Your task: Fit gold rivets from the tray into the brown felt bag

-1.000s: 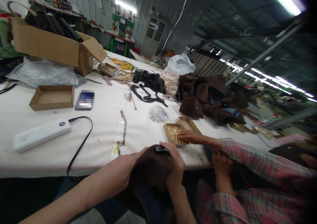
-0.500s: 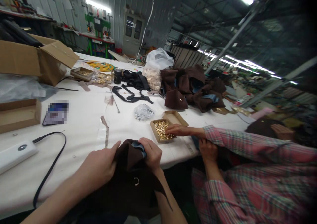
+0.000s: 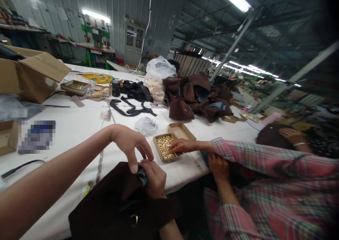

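A dark brown fabric piece (image 3: 106, 197) with a blue lining and a gold ring (image 3: 134, 220) hangs at the table's near edge. My right hand (image 3: 155, 178) is closed on its upper edge, by the folded blue lining (image 3: 142, 176). Just above that edge arches my left hand (image 3: 132, 144), its thumb and fingers apart with nothing visible in them; the thumb tip is close to the cloth. Beyond my hands, a small cardboard box (image 3: 158, 151) holds many gold metal pieces (image 3: 164, 144). A co-worker's hand (image 3: 180, 146) reaches into it, and their other hand (image 3: 219, 167) rests near the table edge.
Brown fabric pieces (image 3: 193, 95) are piled at the back, beside a clear bag (image 3: 160, 68). Black straps (image 3: 132, 107), a small plastic bag (image 3: 146, 126) and a yellow tape measure (image 3: 88, 188) lie on the white table. Left stands a large carton (image 3: 42, 74). Another person's hand (image 3: 292, 135) is far right.
My left hand has let go of the brown fabric and swung up and right over its edge. The fabric has spread out to the left. The view has shifted slightly right.
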Demonstrator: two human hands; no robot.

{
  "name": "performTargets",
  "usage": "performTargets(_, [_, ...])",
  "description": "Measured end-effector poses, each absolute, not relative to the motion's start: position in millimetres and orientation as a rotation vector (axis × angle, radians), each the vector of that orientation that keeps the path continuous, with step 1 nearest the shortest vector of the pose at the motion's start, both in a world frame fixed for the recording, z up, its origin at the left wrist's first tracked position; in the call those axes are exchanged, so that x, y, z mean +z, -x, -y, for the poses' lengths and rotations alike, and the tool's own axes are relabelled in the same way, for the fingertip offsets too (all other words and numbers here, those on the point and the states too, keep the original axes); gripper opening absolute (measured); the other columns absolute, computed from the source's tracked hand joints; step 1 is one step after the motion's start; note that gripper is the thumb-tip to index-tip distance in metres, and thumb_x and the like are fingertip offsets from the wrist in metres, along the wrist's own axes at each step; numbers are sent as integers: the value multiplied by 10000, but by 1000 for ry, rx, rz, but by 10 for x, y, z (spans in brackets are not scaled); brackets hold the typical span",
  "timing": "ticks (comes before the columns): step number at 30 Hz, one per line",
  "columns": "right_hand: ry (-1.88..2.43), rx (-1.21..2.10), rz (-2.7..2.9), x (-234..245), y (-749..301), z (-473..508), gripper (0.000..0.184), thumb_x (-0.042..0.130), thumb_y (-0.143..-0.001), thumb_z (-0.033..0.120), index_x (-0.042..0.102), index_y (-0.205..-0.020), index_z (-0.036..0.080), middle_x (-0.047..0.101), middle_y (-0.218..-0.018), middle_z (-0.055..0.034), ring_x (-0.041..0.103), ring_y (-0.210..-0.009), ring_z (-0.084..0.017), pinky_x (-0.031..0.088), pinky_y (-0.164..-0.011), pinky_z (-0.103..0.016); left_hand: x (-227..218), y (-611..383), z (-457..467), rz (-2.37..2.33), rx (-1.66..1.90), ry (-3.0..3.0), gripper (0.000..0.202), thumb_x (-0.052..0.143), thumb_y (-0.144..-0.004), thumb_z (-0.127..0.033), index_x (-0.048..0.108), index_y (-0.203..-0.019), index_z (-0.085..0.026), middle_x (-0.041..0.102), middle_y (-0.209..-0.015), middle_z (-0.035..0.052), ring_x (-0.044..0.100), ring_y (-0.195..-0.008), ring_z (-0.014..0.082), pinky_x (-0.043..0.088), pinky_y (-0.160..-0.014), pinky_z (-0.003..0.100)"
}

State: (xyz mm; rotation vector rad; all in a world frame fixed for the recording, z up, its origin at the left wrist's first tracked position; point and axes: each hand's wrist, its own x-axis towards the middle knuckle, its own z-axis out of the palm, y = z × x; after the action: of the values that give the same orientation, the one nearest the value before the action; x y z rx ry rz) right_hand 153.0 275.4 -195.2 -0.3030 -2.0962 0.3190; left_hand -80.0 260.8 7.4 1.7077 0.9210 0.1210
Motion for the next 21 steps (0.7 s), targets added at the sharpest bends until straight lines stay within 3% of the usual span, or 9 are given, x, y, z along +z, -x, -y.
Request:
performTargets(5, [289, 300, 2123, -1933, -1541, -2763, 267, 583, -1081, 146, 708, -1301, 230, 824, -1126, -99, 798, -1009, -260, 619, -833, -368, 115, 837, -2940, -1246, 133, -1886, 524, 885, -908, -423, 801, -1400, -263, 880, -1210, 85, 841, -1074, 286, 660, -921, 341])
performTargets(9, [274, 329, 2126, -1941, -1527, -2784, 262, 538, -1101, 149, 713, -1283, 222, 825, -1101, -100, 793, -1011, -250, 630, -857, -366, -259, 565, -3302, -1452, 297, -2072, 239, 699, -1038, -261, 852, -1218, -225, 875, -1148, 68, 802, -1023, 219, 591, -912, 304])
performTargets(12, [284, 308, 2124, -1934, -1475, -2759, 244, 520, -1119, 163, 723, -1252, 190, 824, -1083, -112, 794, -1002, -242, 623, -854, -348, -618, 276, -3556, -1617, 266, -2121, 129, 726, -1039, -232, 837, -1064, -171, 849, -1029, 76, 780, -978, 217, 601, -950, 357])
performTargets(17, [274, 231, 2056, -1647, -1554, -2815, 256, 495, -1165, 245, 749, -1164, 217, 813, -994, -82, 789, -882, -215, 623, -741, -313, -983, -44, -3849, -1880, 90, -2118, 344, 850, -1010, -468, 776, -1115, -149, 802, -1142, 97, 777, -1078, 266, 655, -1014, 491])
performTargets(21, [305, 194, 2029, -1302, -1900, -3064, 252, 615, -1158, 439, 756, -1248, 250, 802, -1168, -94, 772, -978, -208, 670, -833, -342, -1116, -191, -4039, -1897, 63, -2172, 375, 850, -1017, -480, 770, -1163, -143, 791, -1208, 111, 769, -1142, 279, 647, -1064, 515])
